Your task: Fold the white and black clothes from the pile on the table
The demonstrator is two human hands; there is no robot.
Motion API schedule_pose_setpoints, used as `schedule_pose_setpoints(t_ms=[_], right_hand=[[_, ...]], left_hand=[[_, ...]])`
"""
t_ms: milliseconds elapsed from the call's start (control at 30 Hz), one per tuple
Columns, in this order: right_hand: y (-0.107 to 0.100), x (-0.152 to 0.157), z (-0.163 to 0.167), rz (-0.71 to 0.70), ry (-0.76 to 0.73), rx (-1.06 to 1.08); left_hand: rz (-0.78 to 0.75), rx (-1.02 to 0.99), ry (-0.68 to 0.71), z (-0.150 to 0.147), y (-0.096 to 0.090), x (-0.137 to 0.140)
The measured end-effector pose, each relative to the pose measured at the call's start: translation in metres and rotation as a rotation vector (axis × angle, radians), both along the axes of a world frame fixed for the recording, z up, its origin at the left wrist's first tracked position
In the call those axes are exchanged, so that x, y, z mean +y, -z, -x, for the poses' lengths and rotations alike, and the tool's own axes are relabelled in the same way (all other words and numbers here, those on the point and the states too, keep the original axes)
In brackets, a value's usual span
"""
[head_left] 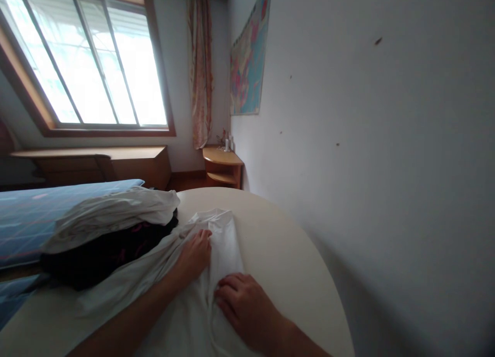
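A white shirt (pixel 226 241) lies on the round cream table (pixel 270 228), its right side folded over in a long strip and its left part spread out in wrinkles. Near the far end of the fold, my left hand (pixel 197 254) is closed on the cloth along the strip's inner edge. My right hand (pixel 245 305) sits closer to me and to the right, its curled fingers closed on the same edge. Both fingertips are partly hidden against the fabric. The shirt's near end runs under my forearms.
Left of the shirt lies a pile of clothes, a white one (pixel 116 212) over a black one (pixel 112 254). Beyond it is a blue checked mattress (pixel 58 202). A white wall (pixel 367 166) rises at the right. A corner shelf (pixel 222 156) and a window (pixel 96 63) are farther back.
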State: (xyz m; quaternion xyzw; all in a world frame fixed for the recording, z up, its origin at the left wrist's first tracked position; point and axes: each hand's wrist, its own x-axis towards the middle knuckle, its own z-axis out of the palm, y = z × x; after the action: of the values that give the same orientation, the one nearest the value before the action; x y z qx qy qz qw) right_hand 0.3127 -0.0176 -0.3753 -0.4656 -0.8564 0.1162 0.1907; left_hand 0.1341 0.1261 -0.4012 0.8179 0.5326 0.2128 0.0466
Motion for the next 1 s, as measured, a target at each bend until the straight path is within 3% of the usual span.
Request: schedule_pose_setpoints(t_ms=[133, 300, 467, 1000], right_hand=[[0.002, 0.012, 0.017, -0.022, 0.135, -0.026], [0.018, 0.031, 0.034, 0.039, 0.198, 0.005], [0.027, 0.044, 0.020, 0.091, 0.251, -0.059], [0.017, 0.097, -0.074, 0.149, 0.334, -0.202]], left_hand=[[-0.010, 0.069, 0.075, 0.015, 0.018, -0.034], [0.097, 0.205, 0.079, 0.014, 0.019, -0.042], [0.094, 0.205, 0.089, -0.005, 0.019, -0.029], [0.081, 0.079, 0.193, -0.096, 0.010, 0.032]])
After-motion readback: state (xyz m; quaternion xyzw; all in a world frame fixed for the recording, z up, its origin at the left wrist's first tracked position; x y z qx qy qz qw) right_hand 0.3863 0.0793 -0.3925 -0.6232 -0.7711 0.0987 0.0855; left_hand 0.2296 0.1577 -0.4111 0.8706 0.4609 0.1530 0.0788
